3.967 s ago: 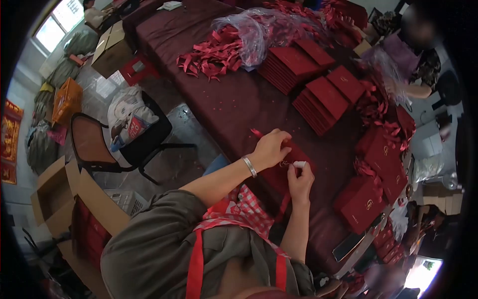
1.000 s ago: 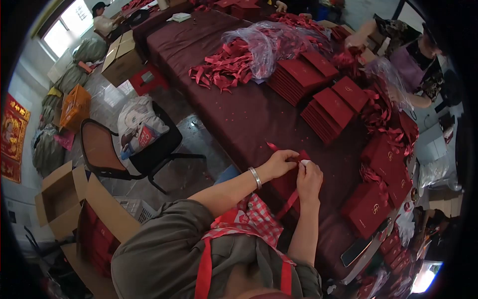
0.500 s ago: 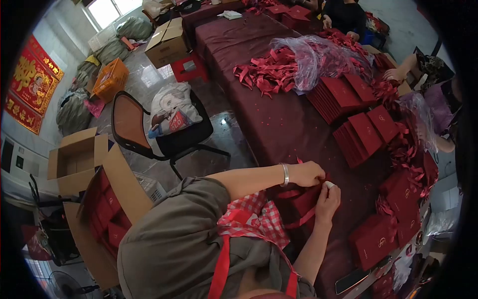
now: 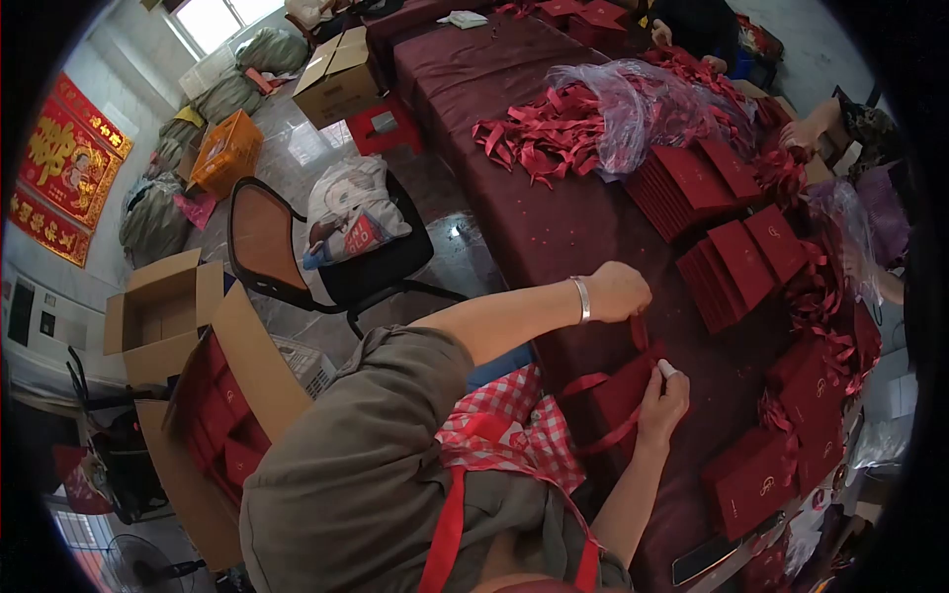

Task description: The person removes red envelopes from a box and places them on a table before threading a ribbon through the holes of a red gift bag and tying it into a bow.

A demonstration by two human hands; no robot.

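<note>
1. On the floor, an open cardboard box (image 4: 262, 371) is holding red boxes (image 4: 211, 405), while a second open carton (image 4: 163, 314) is standing just beside it.
2. An orange crate (image 4: 227, 153) is sitting near green sacks (image 4: 155, 219), and a taped carton (image 4: 338, 81) is standing beside the table (image 4: 568, 242).
3. On the table, clear plastic (image 4: 633, 117) is partly covering a heap of red ribbons (image 4: 539, 138); stacks of red cases (image 4: 682, 188) are standing beside it.
4. The red case (image 4: 615, 387) being worked on is lying at the near table edge, below the hands, with a loose band of ribbon looping over its near side.
5. The left arm is reaching across, a silver bracelet (image 4: 583, 299) circling its wrist; the left hand (image 4: 620, 290) is curling into a fist around a red ribbon (image 4: 640, 332), raised above the case.
6. The right hand (image 4: 663, 403) is pointing up from below, its thumb and fingers pinching narrowly at the case's far edge; whether they are gripping ribbon or case cannot be told. A white wrap (image 4: 668, 369) is covering one fingertip.
</note>
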